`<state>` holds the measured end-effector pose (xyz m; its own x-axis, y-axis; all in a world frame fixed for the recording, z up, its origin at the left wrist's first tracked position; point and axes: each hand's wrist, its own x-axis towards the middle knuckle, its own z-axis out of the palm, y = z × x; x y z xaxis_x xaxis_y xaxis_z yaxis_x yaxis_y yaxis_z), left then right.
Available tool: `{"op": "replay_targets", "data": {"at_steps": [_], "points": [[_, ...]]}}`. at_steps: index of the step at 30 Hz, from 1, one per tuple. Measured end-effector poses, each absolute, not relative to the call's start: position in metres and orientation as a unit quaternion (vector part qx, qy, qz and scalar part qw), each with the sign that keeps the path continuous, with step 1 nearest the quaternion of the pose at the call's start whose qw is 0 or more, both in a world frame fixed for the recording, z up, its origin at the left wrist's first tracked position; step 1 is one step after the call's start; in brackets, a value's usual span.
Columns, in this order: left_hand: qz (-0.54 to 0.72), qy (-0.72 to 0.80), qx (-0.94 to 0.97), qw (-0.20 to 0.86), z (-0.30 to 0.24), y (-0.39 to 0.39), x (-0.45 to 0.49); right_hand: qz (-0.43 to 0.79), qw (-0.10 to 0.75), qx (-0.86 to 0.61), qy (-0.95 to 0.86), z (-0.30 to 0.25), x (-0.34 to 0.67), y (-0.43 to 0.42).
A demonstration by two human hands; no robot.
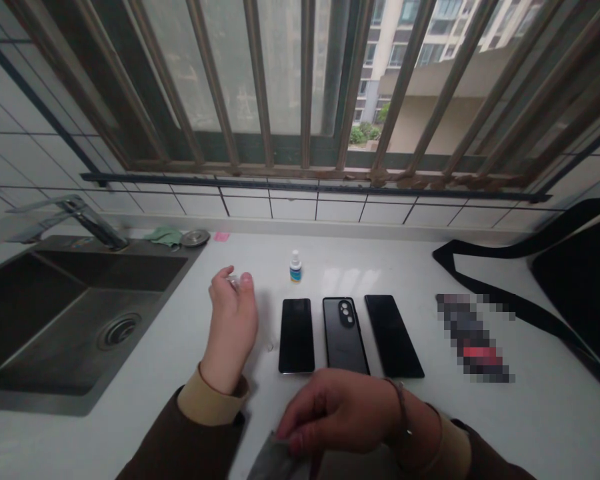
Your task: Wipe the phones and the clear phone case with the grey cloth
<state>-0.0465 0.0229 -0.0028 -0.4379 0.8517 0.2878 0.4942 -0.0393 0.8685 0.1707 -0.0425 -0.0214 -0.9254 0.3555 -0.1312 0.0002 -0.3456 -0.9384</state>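
Observation:
My left hand [234,313] is closed over the counter, left of the phones, with a bit of clear, see-through plastic [234,281] showing between thumb and fingers; its kind I cannot make out. My right hand [340,410] pinches a grey cloth [275,460] low in the view, partly cut off by the bottom edge. Beyond it lie a black phone [297,337], a black-rimmed phone case [344,343] with camera holes, and a second, larger black phone [394,337]. The right hand hides the case's near end. A small white spray bottle [295,268] with a blue label stands behind the phones.
A dark sink [45,320] with a chrome faucet [93,223] is at left. A green cloth [165,235], a metal drain lid [195,237] and a pink slip [221,237] lie along the back. At right are a pixelated item [475,340] and a black strap [500,250].

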Motion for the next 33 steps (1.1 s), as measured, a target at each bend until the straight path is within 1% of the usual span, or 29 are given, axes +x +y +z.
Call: {"op": "replay_targets", "data": {"at_steps": [2,4,7,9,15,19,27,33], "points": [[0.393,0.717,0.561,0.129,-0.008,0.025,-0.047,0.772,0.070,-0.129,-0.618,-0.023,0.173,-0.043],[0.286,0.738,0.603,0.097,-0.012,0.026,-0.045,0.742,0.053,-0.105,-0.660,-0.022,0.174,-0.042],[0.175,0.755,0.629,0.060,-0.015,0.025,-0.044,0.721,0.053,-0.092,-0.685,-0.018,0.174,-0.041],[0.129,0.760,0.635,0.049,-0.015,0.025,-0.045,0.723,0.051,-0.093,-0.683,-0.016,0.173,-0.041],[0.075,0.742,0.665,0.031,-0.017,0.031,-0.051,0.712,0.033,-0.111,-0.693,-0.022,0.170,-0.042],[0.067,0.738,0.670,0.042,-0.019,0.035,-0.057,0.676,0.036,-0.102,-0.729,-0.026,0.169,-0.041],[0.044,0.750,0.659,0.035,-0.013,0.029,-0.059,0.656,0.036,-0.094,-0.748,-0.032,0.167,-0.041],[0.016,0.759,0.651,0.016,-0.009,0.027,-0.059,0.632,0.010,-0.107,-0.767,-0.030,0.167,-0.039]]}}
